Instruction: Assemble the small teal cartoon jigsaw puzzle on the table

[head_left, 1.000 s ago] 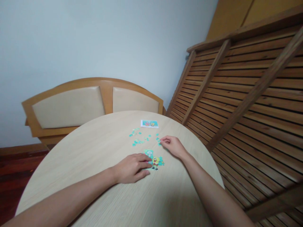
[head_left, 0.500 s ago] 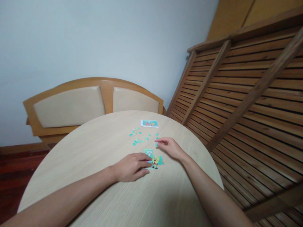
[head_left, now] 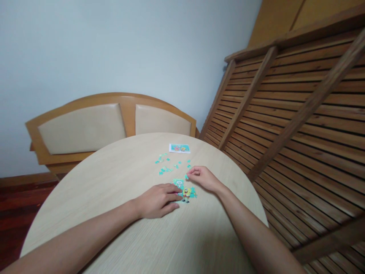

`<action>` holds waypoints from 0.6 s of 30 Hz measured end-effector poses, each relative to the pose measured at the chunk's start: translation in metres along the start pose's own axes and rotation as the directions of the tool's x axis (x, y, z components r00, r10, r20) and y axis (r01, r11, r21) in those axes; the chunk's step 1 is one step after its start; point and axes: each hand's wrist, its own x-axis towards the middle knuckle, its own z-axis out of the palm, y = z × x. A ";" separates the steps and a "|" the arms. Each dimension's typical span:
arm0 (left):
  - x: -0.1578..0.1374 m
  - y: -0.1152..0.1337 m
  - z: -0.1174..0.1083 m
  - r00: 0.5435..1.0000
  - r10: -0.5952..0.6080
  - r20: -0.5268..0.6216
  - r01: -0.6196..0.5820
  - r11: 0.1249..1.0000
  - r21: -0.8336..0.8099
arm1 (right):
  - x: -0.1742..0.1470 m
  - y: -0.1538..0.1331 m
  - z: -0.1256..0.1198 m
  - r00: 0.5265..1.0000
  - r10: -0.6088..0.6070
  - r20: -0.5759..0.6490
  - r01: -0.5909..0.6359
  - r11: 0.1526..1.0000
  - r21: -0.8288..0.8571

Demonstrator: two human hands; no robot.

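Note:
A partly joined jigsaw puzzle [head_left: 186, 193] lies on the table, showing a yellow square cartoon figure and a pale green one. My left hand [head_left: 159, 200] rests flat over its left side, fingers stretched out and covering part of the picture. Just beyond the puzzle's top edge, my right hand [head_left: 203, 178] pinches a small teal puzzle piece [head_left: 186, 177] between thumb and fingertips. Several loose teal pieces [head_left: 165, 170] are scattered past my hands, with a couple more [head_left: 188, 163] beyond my right fingertips.
A small printed picture card [head_left: 179, 148] lies toward the far side of the round wooden table [head_left: 119, 171]. Behind the table stands a headboard with cream panels [head_left: 82, 129] against a pale wall. A slatted wooden frame [head_left: 285, 125] leans along the right side.
My right hand has drawn the teal piece slightly nearer to the puzzle's top edge, its fingers closer together. My left hand stays on the puzzle.

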 end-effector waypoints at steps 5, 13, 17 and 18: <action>0.000 0.000 0.000 1.000 0.001 0.007 -0.001 1.000 0.001 | 0.000 0.003 0.003 1.000 0.010 0.027 -0.008 0.998 -0.058; 0.001 0.001 -0.002 0.999 -0.018 0.043 0.017 1.000 0.013 | -0.002 0.006 0.004 0.996 0.020 0.089 -0.012 0.995 -0.096; 0.000 0.001 -0.001 0.999 -0.013 0.036 0.012 1.000 0.013 | -0.002 0.006 0.004 0.995 -0.007 0.104 0.020 0.992 -0.125; 0.000 0.000 -0.001 0.999 -0.010 0.030 0.009 1.000 0.010 | -0.002 0.006 0.004 0.994 -0.009 0.105 0.023 0.991 -0.132</action>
